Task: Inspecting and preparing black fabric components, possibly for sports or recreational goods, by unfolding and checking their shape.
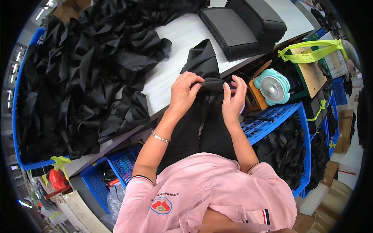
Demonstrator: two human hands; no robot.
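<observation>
Between my two hands is a black fabric piece (204,64), its far part lying on the white table and its near edge folded up. My left hand (184,93) pinches the left end of that fold between thumb and fingertips. At the right end, my right hand (234,101) has its thumb against the cloth and its fingers bent round, partly hiding the grip. A stack of black padded panels (233,29) stands on the table beyond the cloth. A big heap of black fabric pieces (81,85) lies to the left of my hands.
The white table (171,73) runs diagonally ahead of me. A teal fan (273,87) stands at the right, near a yellow-green strap (311,54). Blue crates (307,143) with black pieces flank my right side. Another blue basket (97,186) sits under the table, lower left.
</observation>
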